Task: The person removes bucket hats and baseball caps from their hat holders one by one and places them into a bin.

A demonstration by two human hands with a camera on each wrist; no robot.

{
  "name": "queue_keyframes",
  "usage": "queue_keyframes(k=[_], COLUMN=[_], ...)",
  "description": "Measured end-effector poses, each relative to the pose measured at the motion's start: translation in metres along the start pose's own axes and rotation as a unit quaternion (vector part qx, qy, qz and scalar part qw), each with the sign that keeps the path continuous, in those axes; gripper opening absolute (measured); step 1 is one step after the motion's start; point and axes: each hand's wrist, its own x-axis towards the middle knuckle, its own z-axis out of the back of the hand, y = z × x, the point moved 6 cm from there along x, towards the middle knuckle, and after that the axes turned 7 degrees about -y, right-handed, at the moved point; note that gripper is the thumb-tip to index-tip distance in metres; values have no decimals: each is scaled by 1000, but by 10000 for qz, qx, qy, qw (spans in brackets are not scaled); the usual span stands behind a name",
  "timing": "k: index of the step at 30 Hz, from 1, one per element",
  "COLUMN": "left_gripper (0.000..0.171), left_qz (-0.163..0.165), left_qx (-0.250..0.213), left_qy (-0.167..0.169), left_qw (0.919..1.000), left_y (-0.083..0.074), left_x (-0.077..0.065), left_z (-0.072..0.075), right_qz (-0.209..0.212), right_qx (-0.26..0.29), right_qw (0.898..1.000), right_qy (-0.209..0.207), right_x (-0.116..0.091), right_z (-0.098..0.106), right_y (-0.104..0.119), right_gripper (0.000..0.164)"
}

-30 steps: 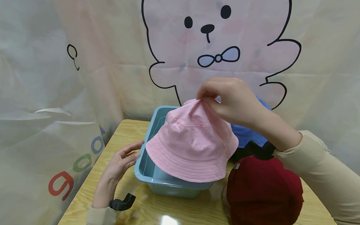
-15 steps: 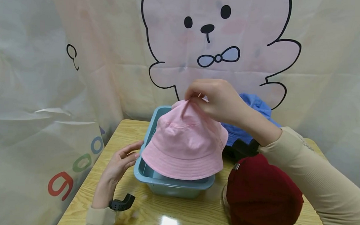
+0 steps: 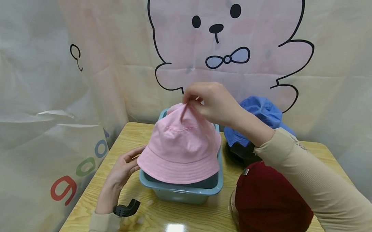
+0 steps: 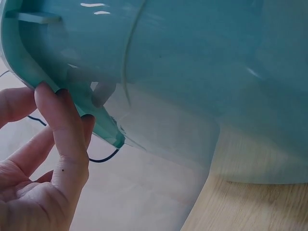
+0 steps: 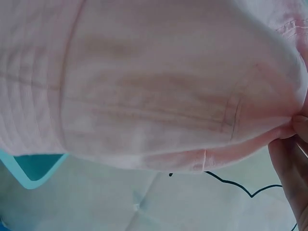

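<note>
A pink bucket hat (image 3: pixel 185 148) hangs brim down over the blue-green plastic basin (image 3: pixel 183 190), hiding most of its inside. My right hand (image 3: pixel 212 101) pinches the top of the crown between thumb and fingertips, pulling the cloth to a peak; the right wrist view shows this fold at its edge. On the basin's left side, my left hand (image 3: pixel 124 168) has its relaxed fingertips at the rim. Close up in the left wrist view, the fingers (image 4: pixel 62 125) touch the rim's lip from outside, and the hat is out of that view.
Right of the basin, a blue hat (image 3: pixel 260 110) sits over something black on the wooden table (image 3: pixel 200 222). A dark red cap (image 3: pixel 272 201) lies nearer, partly under the right sleeve (image 3: pixel 313 178). Behind hangs a cloth backdrop (image 3: pixel 138 76) with a cartoon bear.
My right hand has carried the pink hat leftward until it hangs centred over the basin, uncovering more of the blue hat. The left hand stays at the rim.
</note>
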Motion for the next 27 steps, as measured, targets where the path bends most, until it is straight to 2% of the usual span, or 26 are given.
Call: queue_keyframes(k=[7, 12, 20, 27], left_gripper=[39, 34, 32, 34], left_qz=[66, 109, 190, 200], left_qx=[-34, -1, 89, 42], left_qy=[63, 16, -185, -101], left_qw=[10000, 9999, 9996, 9997], left_y=[1, 1, 1, 2], left_x=[1, 1, 1, 1], left_z=[1, 1, 1, 1], right_qz=[-58, -73, -146, -252], right_qx=[-9, 121, 473, 542], right_qw=[9999, 9998, 9987, 9978], right_qy=[101, 115, 76, 272], right_x=[2, 4, 9, 1], right_z=[-12, -19, -24, -21], right_y=[-5, -7, -8, -15], right_gripper=[22, 23, 22, 22])
